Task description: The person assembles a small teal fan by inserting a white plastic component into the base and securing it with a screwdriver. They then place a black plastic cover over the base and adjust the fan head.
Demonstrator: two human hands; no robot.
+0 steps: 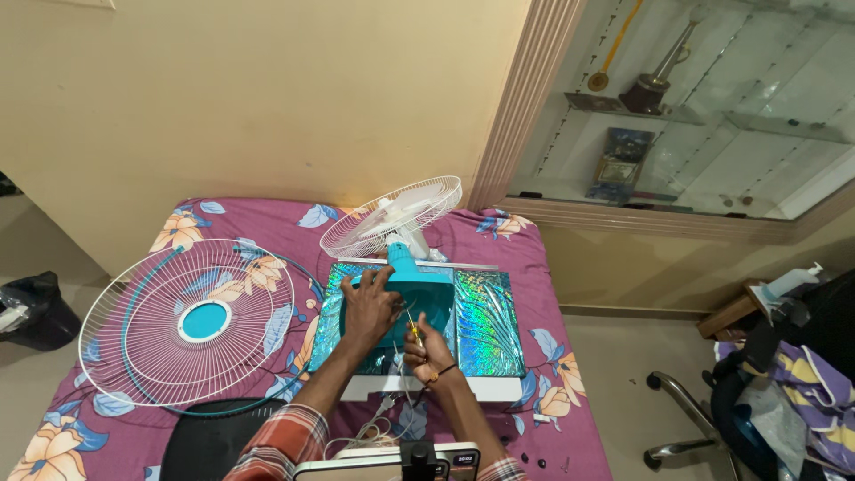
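Fan parts are lying spread over a bed (267, 218) covered with a purple floral sheet, seen from above and read from left to right. At far left a black bag (31, 312) is sitting on the floor, clear of the work. On the left half of the bed the front grille (187, 322), a white wire guard with a teal hub and teal rim, is lying flat and well apart from the fan body, so that it is leaving the middle free. Near the bed's front edge a dark seat back (214, 441) is showing beside the person's checked sleeve.

At centre the teal fan base (419, 298) is resting on a shiny holographic board (485, 321), which is giving it a flat, firm surface on the soft bed. The left hand (370, 307) is pressing down, fingers spread wide, on the top of the base, apparently steadying it. The right hand (426, 352) is curled closed around a yellow-handled screwdriver (413, 331), its tip pointing up toward the base just beside the left hand. Behind them the rear grille (392, 216), white, is tilting upward on the teal neck, away from both hands. White cable (374, 428) is trailing toward the person.

At right a glass cabinet (695, 116) is holding trophies, and a chair (704, 419) piled with clothes is standing on the floor.
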